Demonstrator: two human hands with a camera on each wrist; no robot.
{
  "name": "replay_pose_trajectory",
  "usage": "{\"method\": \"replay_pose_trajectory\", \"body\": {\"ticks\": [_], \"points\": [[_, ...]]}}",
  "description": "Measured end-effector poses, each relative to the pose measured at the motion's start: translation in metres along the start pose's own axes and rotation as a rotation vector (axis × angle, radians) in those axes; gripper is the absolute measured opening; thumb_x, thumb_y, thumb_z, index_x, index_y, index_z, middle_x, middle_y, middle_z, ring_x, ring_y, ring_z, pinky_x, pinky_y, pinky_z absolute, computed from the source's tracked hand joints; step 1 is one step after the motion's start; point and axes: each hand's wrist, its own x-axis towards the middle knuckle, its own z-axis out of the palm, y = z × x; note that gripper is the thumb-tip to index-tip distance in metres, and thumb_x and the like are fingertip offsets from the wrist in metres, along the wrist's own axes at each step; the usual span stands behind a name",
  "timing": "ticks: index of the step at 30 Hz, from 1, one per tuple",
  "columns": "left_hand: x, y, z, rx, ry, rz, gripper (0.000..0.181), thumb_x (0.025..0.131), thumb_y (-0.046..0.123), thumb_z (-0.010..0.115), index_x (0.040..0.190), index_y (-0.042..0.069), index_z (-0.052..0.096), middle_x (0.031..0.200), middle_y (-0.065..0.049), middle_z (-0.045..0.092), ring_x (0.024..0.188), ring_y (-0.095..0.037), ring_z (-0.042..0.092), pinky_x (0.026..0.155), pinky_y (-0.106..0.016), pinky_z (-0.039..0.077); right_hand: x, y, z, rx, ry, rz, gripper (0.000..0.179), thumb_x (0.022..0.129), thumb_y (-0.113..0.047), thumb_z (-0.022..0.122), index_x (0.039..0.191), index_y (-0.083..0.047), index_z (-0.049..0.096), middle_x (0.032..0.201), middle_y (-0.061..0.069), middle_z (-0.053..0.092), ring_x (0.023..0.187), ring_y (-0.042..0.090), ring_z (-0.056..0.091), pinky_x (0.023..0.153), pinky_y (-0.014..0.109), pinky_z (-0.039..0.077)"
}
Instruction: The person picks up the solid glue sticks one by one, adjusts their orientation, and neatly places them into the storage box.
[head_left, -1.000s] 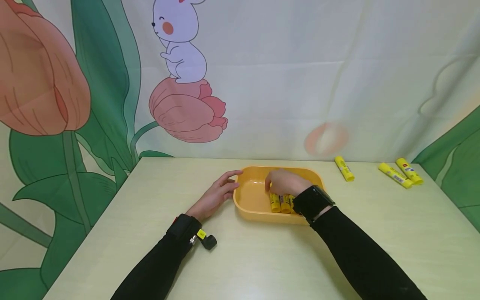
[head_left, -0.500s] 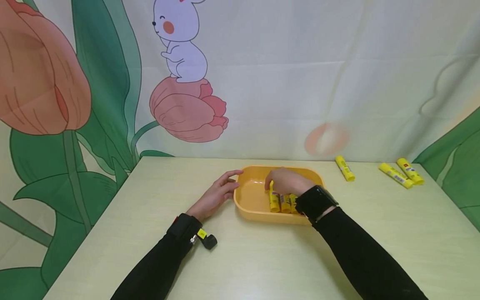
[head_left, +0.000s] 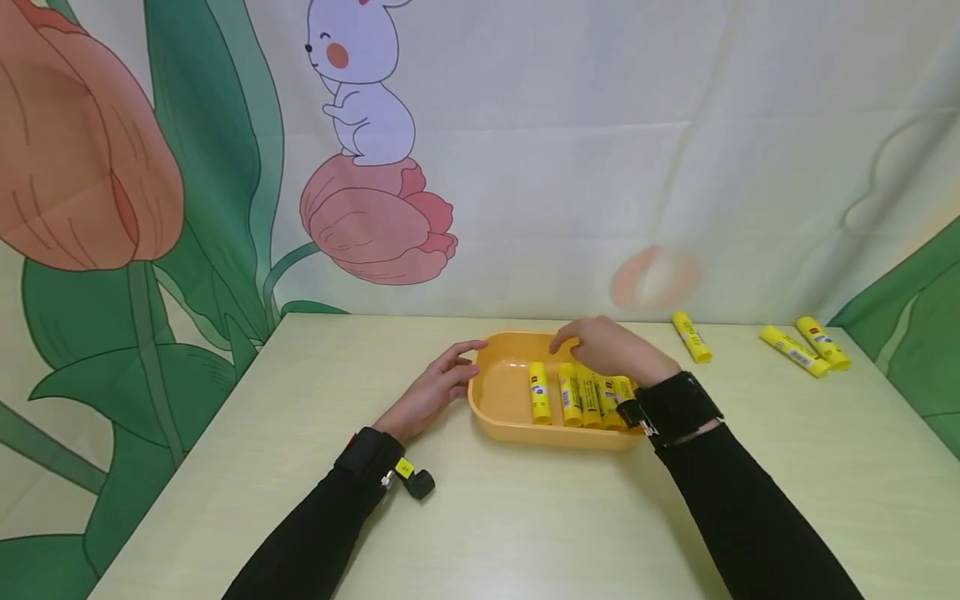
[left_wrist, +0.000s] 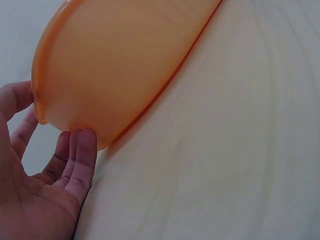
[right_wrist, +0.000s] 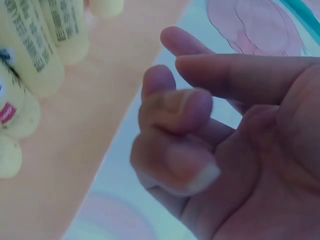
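- We see a smooth, glossy orange tray [head_left: 502,403] with rounded corners at mid-frame on the pale counter [head_left: 480,525].
- In it lie slim yellow tubes [head_left: 540,393], one just left of a close row; three loose tubes [head_left: 691,337] lie at upper right.
- Their dark print is too small for us to read.
- The left hand [head_left: 429,393] touches the tray's left end, fingers spread; the right hand [head_left: 611,347] hangs over its far rim, fingers loosely bent.
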Motion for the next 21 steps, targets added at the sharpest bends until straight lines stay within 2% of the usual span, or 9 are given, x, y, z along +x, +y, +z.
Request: {"method": "replay_pose_trajectory", "body": {"ticks": [2, 5, 7, 9, 11, 14, 21], "points": [[0.0, 0.0, 0.0, 0.005, 0.004, -0.005, 0.044, 0.11, 0.024, 0.052, 0.154, 0.021, 0.045, 0.134, -0.017, 0.047, 0.114, -0.027, 0.057, 0.095, -0.028, 0.053, -0.006, 0.006, -0.003, 0.048, 0.031, 0.009, 0.037, 0.102, 0.003, 0.045, 0.129, -0.003, 0.07, 0.136, 0.024, 0.062, 0.067, 0.021, 0.051, 0.072, 0.037, 0.047], [0.0, 0.0, 0.0, 0.014, 0.004, -0.01, 0.044, 0.11, 0.025, 0.052, 0.154, 0.022, 0.045, 0.136, -0.017, 0.048, 0.116, -0.028, 0.057, 0.097, -0.029, 0.053, -0.014, 0.013, -0.007, 0.105, 0.084, 0.04, 0.037, 0.104, 0.001, 0.045, 0.131, -0.004, 0.069, 0.105, 0.019, 0.065, 0.054, 0.016, 0.036, 0.059, 0.031, 0.038], [0.001, 0.0, 0.0, 0.021, 0.0, -0.012, 0.045, 0.11, 0.026, 0.052, 0.154, 0.022, 0.045, 0.136, -0.017, 0.047, 0.117, -0.028, 0.056, 0.098, -0.03, 0.053, -0.019, 0.017, -0.009, 0.119, 0.121, 0.053, 0.037, 0.104, 0.0, 0.045, 0.131, -0.005, 0.07, 0.081, 0.01, 0.055, 0.052, 0.016, 0.033, 0.057, 0.029, 0.034], [0.001, 0.0, 0.001, 0.031, 0.003, -0.013, 0.045, 0.11, 0.028, 0.053, 0.154, 0.023, 0.045, 0.137, -0.016, 0.047, 0.117, -0.028, 0.057, 0.099, -0.03, 0.052, -0.023, 0.019, -0.011, 0.124, 0.154, 0.058, 0.036, 0.105, -0.001, 0.045, 0.131, -0.005, 0.07, 0.07, 0.005, 0.039, 0.053, 0.017, 0.034, 0.056, 0.029, 0.033], [0.0, 0.0, 0.001, 0.041, 0.013, -0.014, 0.044, 0.11, 0.028, 0.053, 0.153, 0.025, 0.046, 0.137, -0.016, 0.048, 0.117, -0.028, 0.057, 0.099, -0.029, 0.053, -0.024, 0.02, -0.013, 0.135, 0.18, 0.051, 0.036, 0.105, -0.002, 0.045, 0.13, -0.006, 0.07, 0.067, 0.003, 0.037, 0.053, 0.018, 0.034, 0.055, 0.029, 0.032], [-0.001, 0.002, 0.0, 0.043, 0.026, -0.016, 0.041, 0.11, 0.026, 0.052, 0.152, 0.026, 0.048, 0.137, -0.016, 0.048, 0.117, -0.029, 0.057, 0.098, -0.029, 0.053, -0.024, 0.02, -0.014, 0.146, 0.195, 0.039, 0.036, 0.104, -0.003, 0.046, 0.13, -0.006, 0.07, 0.072, 0.006, 0.044, 0.055, 0.02, 0.038, 0.056, 0.03, 0.034], [0.001, 0.002, 0.001, 0.026, 0.006, -0.018, 0.042, 0.111, 0.024, 0.051, 0.153, 0.025, 0.047, 0.138, -0.018, 0.046, 0.118, -0.03, 0.055, 0.097, -0.029, 0.053, -0.025, 0.022, -0.014, 0.167, 0.172, 0.048, 0.032, 0.105, -0.007, 0.049, 0.132, -0.006, 0.068, 0.086, 0.011, 0.056, 0.066, 0.023, 0.049, 0.061, 0.032, 0.042]]}}
